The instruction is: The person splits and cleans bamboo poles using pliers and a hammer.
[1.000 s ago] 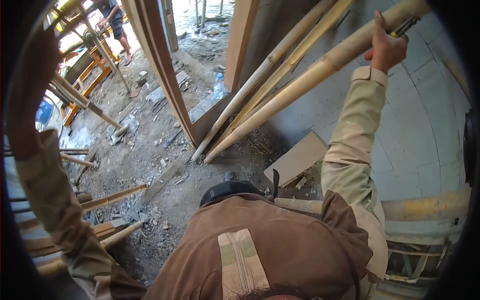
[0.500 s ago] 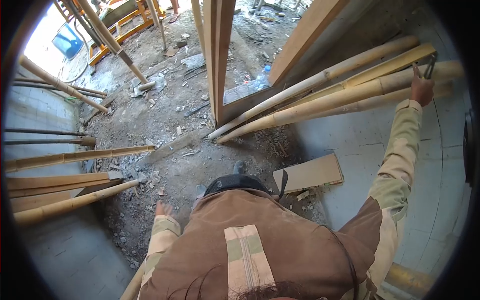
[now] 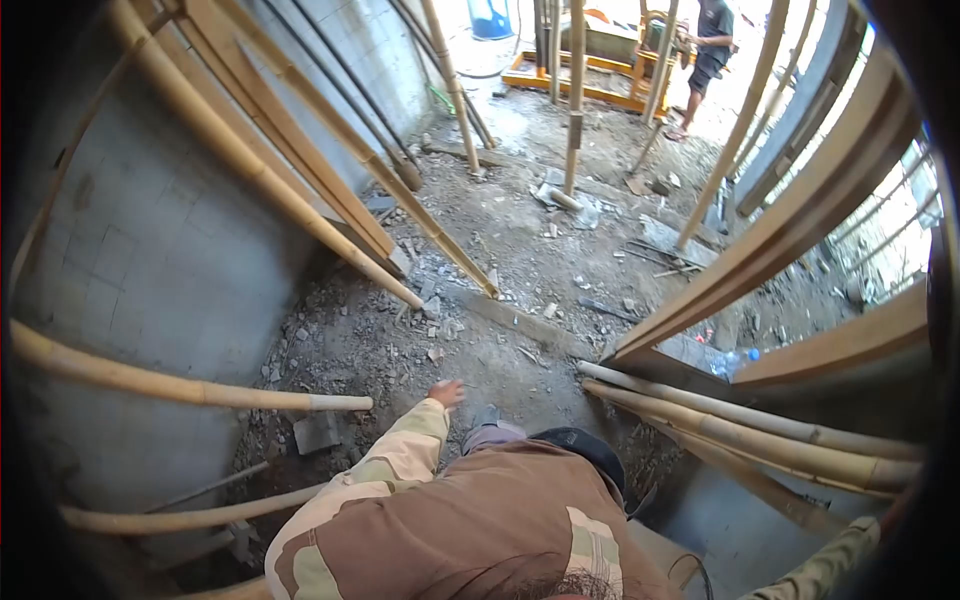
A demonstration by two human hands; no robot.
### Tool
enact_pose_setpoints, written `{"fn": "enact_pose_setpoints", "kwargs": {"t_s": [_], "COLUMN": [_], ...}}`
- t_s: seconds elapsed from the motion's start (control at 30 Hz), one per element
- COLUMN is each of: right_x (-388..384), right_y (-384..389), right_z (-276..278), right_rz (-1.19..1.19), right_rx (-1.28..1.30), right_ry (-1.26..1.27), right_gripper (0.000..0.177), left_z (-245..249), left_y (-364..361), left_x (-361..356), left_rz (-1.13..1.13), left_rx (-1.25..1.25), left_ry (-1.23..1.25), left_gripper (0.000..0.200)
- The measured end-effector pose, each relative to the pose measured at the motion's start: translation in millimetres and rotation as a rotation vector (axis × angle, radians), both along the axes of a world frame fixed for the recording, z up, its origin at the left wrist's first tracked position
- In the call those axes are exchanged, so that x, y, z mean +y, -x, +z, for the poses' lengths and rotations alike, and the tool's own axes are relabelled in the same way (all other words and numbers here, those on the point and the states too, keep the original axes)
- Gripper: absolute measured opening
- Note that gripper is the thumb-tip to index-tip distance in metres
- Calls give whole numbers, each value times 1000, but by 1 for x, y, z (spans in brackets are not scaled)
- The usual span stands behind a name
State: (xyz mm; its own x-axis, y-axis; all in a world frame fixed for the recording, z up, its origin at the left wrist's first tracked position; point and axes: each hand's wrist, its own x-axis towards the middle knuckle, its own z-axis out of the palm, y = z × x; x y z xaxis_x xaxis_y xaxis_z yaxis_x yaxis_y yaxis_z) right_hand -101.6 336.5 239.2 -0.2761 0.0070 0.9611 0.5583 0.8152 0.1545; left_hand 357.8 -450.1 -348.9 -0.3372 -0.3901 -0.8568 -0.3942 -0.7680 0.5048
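My left hand point(image 3: 448, 393) hangs over the rubble-strewn dirt floor point(image 3: 500, 350), its fingers loosely stretched out with nothing in them. At the lower right, my right sleeve point(image 3: 825, 568) reaches toward the frame's edge. Only a dark sliver of my right hand shows there, close to the bamboo poles point(image 3: 760, 425) leaning along the wall. Its fingers are hidden, so what it holds cannot be seen. The pliers-like tool from the earlier frame is out of sight.
More bamboo poles point(image 3: 270, 190) and wooden beams point(image 3: 300, 150) lean on the left wall point(image 3: 170, 220). A wooden frame post point(image 3: 770, 240) rises at right, near a plastic bottle point(image 3: 740, 360). Farther back, a person point(image 3: 712, 50) stands by an orange metal frame point(image 3: 590, 90).
My view has swung left, bringing the left wall and the far person into sight. My right hand, earlier gripping a pliers-like tool by the bamboo poles, has slipped to the frame's edge.
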Motion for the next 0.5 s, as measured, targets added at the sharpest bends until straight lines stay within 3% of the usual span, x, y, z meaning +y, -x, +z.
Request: {"fn": "enact_pose_setpoints", "kwargs": {"t_s": [0.1,0.13,0.17,0.23,0.3,0.37,0.4,0.5], "right_x": [-25,-39,-46,-32,-38,-66,-84,-170], "right_y": [-1,-7,-8,-3,4,1,-4,-23], "right_z": [-1,1,1,-3,-31,-64,-85,-197], "right_rz": [167,60,-49,17,82,196,236,549], "right_rx": [118,55,-9,-21,-28,182,286,112], "right_ry": [117,161,209,356,504,177,14,288], "right_gripper": [57,58,59,65,72,51,50,49], "left_z": [24,21,30,27,17,35,51,86], "left_y": [48,50,48,32,3,-26,-35,-47], "left_x": [12,11,9,1,-8,-16,-26,-79], "left_rz": [-188,-270,-383,-636,-607,-492,-462,-378], "left_rx": [122,184,128,-43,-63,-108,-158,-303], "left_ry": [336,445,497,692,627,533,531,606], "left_gripper": [42,44,50,65,67,65,65,65]}}
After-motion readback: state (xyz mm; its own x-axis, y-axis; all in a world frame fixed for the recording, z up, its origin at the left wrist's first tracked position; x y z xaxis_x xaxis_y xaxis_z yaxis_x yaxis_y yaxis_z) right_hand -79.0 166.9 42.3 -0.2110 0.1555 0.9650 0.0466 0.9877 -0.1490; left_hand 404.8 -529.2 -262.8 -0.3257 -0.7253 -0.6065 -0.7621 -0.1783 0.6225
